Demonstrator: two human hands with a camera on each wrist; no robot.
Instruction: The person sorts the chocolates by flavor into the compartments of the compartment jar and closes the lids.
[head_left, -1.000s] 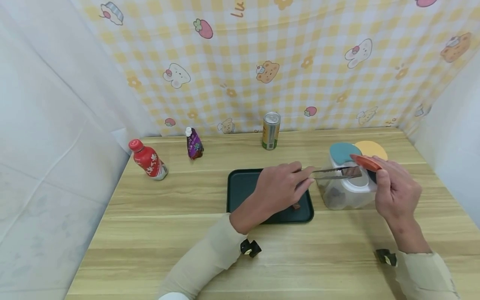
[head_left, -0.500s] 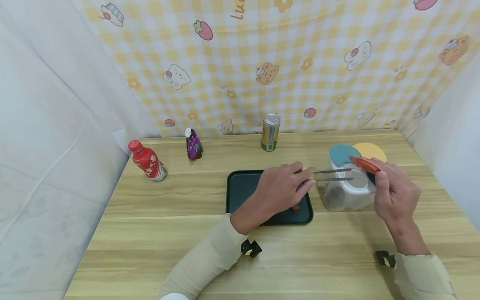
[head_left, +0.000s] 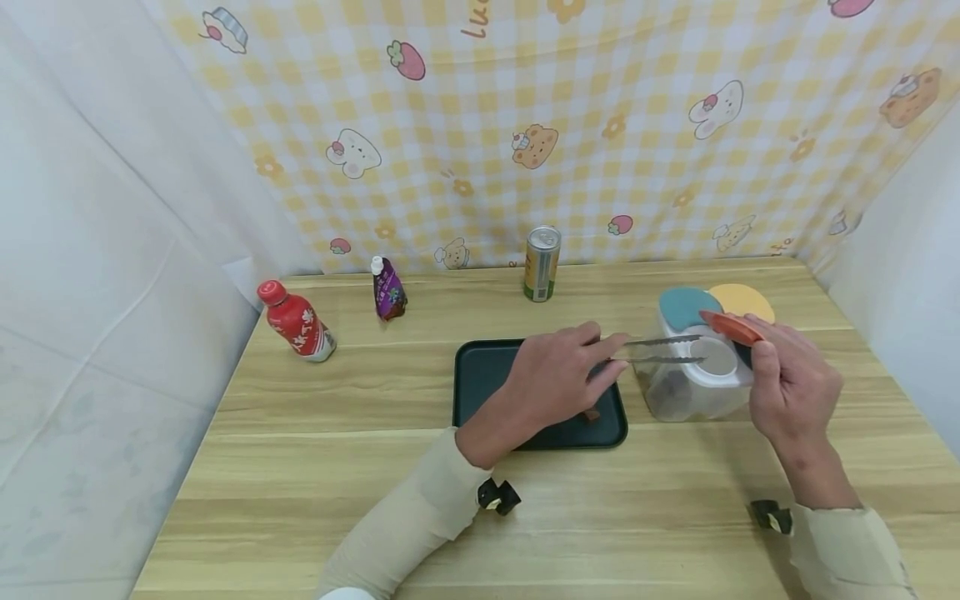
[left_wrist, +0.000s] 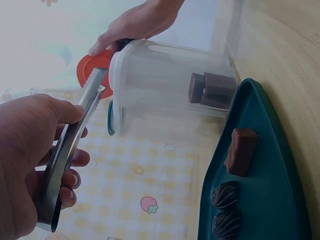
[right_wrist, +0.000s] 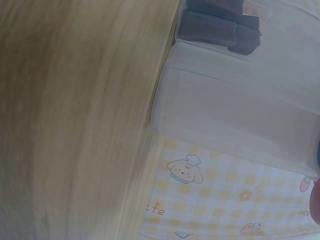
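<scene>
My left hand grips metal tongs. Their serrated tips stand apart with nothing between them, over the round opening of a clear storage container. With my right hand I hold up that compartment's orange lid. Through the wall, several dark brown chocolate blocks show at the container's bottom; the right wrist view shows the blocks too. Left of the container lies a dark green tray. It carries a brown chocolate bar and two dark swirled chocolates.
Teal and yellow lids cover other compartments of the container. Along the back stand a can and a purple spout pouch. A red bottle stands at the left. A checked curtain hangs behind the wooden table.
A second ago the tongs pinched a brown chocolate over the opening. Half a second ago their tips were spread and the piece was gone from them. Both hands have barely moved.
</scene>
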